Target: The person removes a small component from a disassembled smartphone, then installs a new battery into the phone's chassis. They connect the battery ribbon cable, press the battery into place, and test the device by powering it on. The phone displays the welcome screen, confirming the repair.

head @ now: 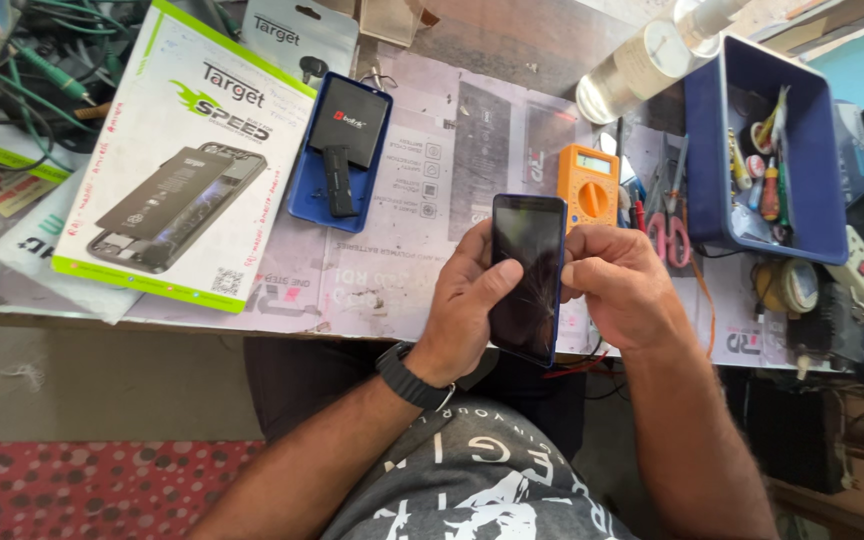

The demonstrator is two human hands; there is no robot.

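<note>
Two hands hold a cracked phone over the counter edge.

The left hand point(467, 300) wraps the dark, blue-edged smartphone with a cracked screen point(527, 275), thumb across the glass; the right hand point(620, 285) is curled closed against its right edge, fingertips hidden. Beyond, on the paper-covered counter point(392, 290), sit an orange multimeter point(588, 185), partly hidden by the phone, and a blue plastic tool bin point(764, 150), its contents hard to make out.

Cracked dark smartphone point(527, 275), upright, blue-edged.
</note>
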